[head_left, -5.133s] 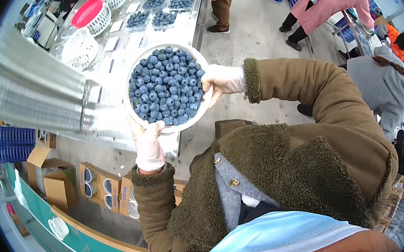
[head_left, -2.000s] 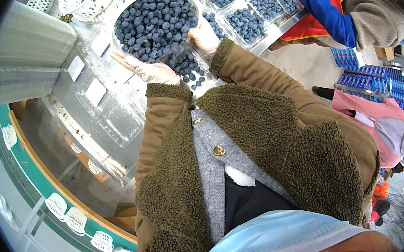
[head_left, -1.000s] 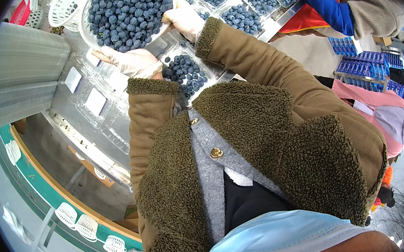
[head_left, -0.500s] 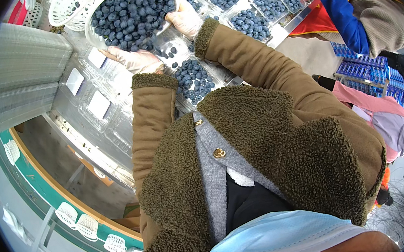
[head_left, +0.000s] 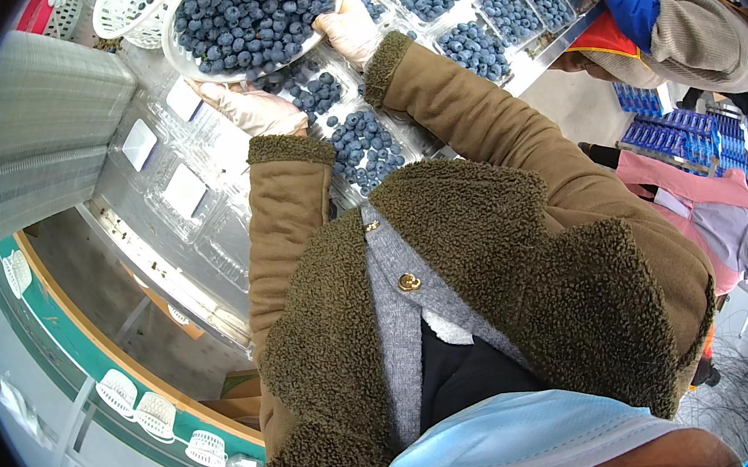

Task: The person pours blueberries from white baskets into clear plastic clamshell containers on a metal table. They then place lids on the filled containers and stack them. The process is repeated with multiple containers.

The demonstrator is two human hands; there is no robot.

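Observation:
A white basket (head_left: pixel 177 59) heaped with blueberries (head_left: pixel 256 18) is tilted over the clear plastic punnets at the top of the view. My gloved left hand (head_left: pixel 253 109) supports its near underside, and the fingers are partly hidden beneath it. On the right side, my gloved right hand (head_left: pixel 351 28) grips the rim. Just below the basket, one punnet holds loose blueberries (head_left: pixel 320 93), partly covered by the basket and my left hand. Nearer to me stands another punnet with a layer of blueberries (head_left: pixel 365 148), the tray bottom showing through.
Filled punnets (head_left: pixel 473 48) stand in rows to the right. Left of my arm are empty punnets (head_left: pixel 185 191) with white pads and a tall stack of clear containers (head_left: pixel 41 141). Another white basket (head_left: pixel 127 13) sits at the upper left. A co-worker in a red vest (head_left: pixel 675 19) works at the right.
More blueberries now lie in the punnet beneath the basket. The basket has shifted slightly right and up, with both hands still on it. The co-worker's arm at the upper right has moved.

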